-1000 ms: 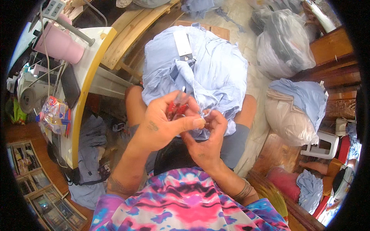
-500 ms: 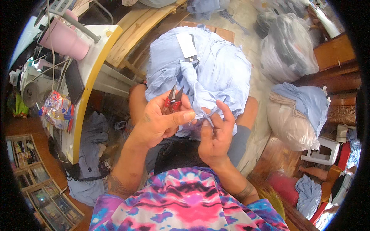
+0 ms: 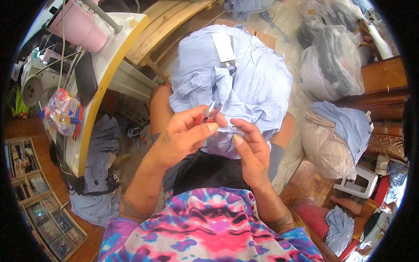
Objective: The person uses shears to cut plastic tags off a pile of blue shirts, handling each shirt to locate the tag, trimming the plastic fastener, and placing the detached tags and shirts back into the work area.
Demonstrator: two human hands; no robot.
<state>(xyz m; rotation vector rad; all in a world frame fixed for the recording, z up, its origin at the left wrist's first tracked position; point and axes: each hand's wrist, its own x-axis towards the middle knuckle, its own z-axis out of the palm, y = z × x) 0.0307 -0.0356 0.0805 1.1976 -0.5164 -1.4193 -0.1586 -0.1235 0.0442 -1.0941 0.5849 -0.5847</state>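
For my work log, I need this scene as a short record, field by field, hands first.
Left hand: holds red-handled snips, blades pointing away
Right hand: at near edge of light blue cloth; grip unclear
Cloth state: bunched, white tag on top
Table, left: pink tumbler, dark phone
Right side: filled plastic bag, white stool

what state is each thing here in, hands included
red-handled thread snips, blades apart
left hand, closed around the snips
right hand, loosely curled, grip unclear
large light-blue cloth, crumpled
white tag, lying on the cloth
pink tumbler, upright
black phone, lying flat
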